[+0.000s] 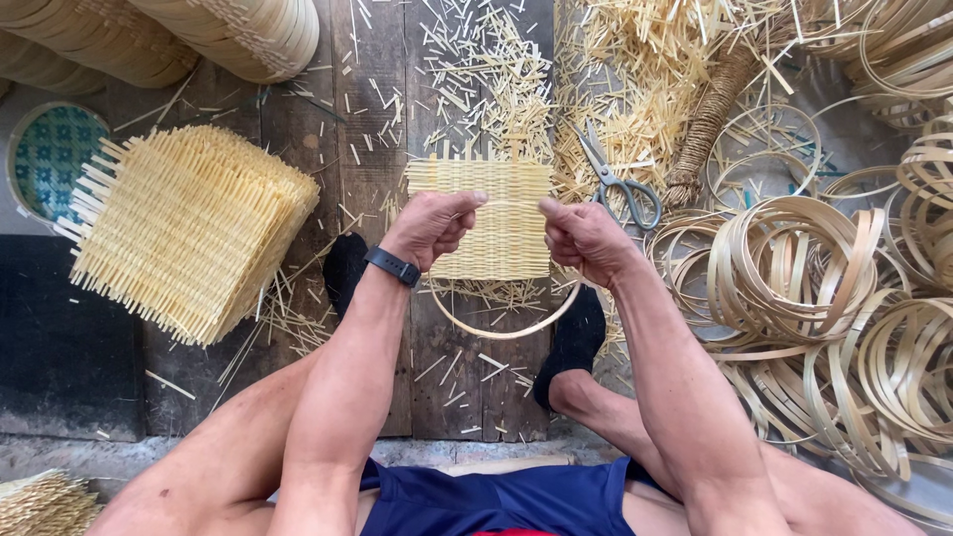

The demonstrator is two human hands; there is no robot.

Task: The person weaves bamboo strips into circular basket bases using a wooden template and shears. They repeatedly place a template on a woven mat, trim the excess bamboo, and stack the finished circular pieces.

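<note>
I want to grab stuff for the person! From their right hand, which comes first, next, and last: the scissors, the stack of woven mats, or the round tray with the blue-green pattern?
From the right hand:
1. Scissors, just beyond it, slightly to the right.
2. Stack of woven mats, across on the left.
3. Round tray, farthest, at the left edge.

Worn dark plank floor [377, 119] under scattered straw offcuts [476, 60]

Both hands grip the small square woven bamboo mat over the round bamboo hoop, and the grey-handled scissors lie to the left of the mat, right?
Not quite: the head view shows the grey-handled scissors lying right of the small square woven bamboo mat. Both the left hand and right hand do grip it over the round bamboo hoop.
</note>
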